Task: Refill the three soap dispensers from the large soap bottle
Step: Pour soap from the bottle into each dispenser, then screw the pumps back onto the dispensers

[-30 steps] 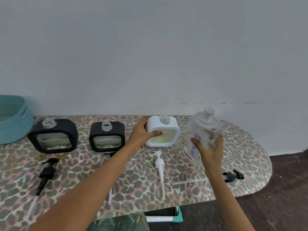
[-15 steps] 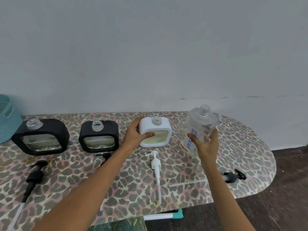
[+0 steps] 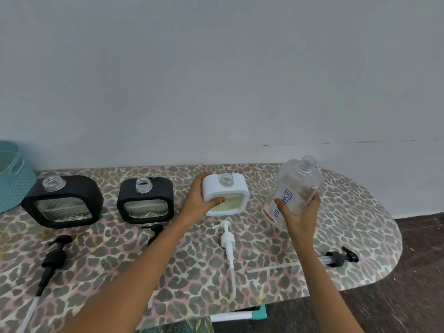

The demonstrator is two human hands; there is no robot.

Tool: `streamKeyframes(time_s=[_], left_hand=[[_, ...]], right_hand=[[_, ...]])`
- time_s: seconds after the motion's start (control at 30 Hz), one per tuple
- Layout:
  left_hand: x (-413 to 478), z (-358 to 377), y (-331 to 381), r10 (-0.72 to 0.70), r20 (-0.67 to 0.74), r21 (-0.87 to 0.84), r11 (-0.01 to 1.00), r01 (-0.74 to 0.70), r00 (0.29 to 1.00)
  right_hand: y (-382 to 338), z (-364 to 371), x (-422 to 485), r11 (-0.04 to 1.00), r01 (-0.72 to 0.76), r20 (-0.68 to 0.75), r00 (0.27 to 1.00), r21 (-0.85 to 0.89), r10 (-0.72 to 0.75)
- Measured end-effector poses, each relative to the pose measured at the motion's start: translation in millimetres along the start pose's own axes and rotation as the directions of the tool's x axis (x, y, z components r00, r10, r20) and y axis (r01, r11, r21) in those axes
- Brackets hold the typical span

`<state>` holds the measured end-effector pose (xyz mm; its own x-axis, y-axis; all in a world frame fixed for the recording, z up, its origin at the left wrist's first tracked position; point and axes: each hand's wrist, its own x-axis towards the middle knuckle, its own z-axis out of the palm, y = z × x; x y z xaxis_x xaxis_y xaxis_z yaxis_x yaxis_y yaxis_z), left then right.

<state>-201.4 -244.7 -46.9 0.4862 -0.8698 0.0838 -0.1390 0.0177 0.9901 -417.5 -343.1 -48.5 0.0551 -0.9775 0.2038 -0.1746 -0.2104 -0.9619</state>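
Right hand (image 3: 300, 212) wrapped round the large soap bottle (image 3: 296, 188), gripping its lower half, bottle lifted off the tabletop (image 3: 360, 224) and tipped with its open neck up and to the right. Handwritten label facing the camera, running sideways. Left hand (image 3: 199, 200) clamped on the left side of the white dispenser (image 3: 225, 195), thumb across its front, dispenser upright on the tabletop, neck uncapped. Just beside it on the left, small black dispenser (image 3: 145, 200), then large black dispenser (image 3: 63, 201), both upright and uncapped. White pump (image 3: 228, 241) lying in front of the white dispenser. Black pump (image 3: 52, 258) lying before the large black one, another black pump head (image 3: 153, 230) partly hidden by the left forearm. Fourth pump (image 3: 341, 257) lying near the right edge. Teal basket (image 3: 14, 186) at far left.
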Motion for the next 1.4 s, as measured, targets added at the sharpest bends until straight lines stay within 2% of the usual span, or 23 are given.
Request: streamKeyframes(time_s=[0.27,0.37,0.47,0.63,0.97,1.13,1.4], left_hand=[[-16.4,1.9,17.5,0.083,-0.079,0.106,0.992,-0.075,0.993],[-30.3,-0.5,26.2,0.121,-0.079,0.073,0.991,-0.115,0.99],[-46.6,-4.2,35.8,0.161,-0.046,-0.005,0.987,-0.161,0.986],[-78.7,-22.1,41.0,0.165,-0.015,-0.034,0.986,-0.166,0.986],[-130.6,-116.2,43.4,0.195,-0.095,0.113,0.976,-0.185,0.976],[-150.9,-175.7,43.2,0.19,-0.182,0.155,0.974,-0.163,0.965],[-166.2,-253.3,30.9,0.159,-0.312,0.192,0.976,-0.102,0.937]], right_hand=[[-15.7,-10.5,-13.3,0.985,0.113,-0.124,0.984,-0.13,-0.129],[-24.4,-19.3,-27.4,0.96,0.18,-0.172,0.96,-0.215,-0.219],[-32.5,-24.9,-45.7,0.954,0.197,-0.171,0.956,-0.225,-0.237],[-51.5,-16.5,-82.2,0.969,0.2,-0.075,0.974,-0.142,-0.212],[-86.8,55.7,-153.3,0.975,0.211,0.208,0.959,-0.072,-0.192],[-103.7,102.2,-182.7,0.959,0.276,0.336,0.91,-0.056,-0.243],[-126.4,187.9,-226.9,0.948,0.315,0.527,0.814,-0.046,-0.244]])
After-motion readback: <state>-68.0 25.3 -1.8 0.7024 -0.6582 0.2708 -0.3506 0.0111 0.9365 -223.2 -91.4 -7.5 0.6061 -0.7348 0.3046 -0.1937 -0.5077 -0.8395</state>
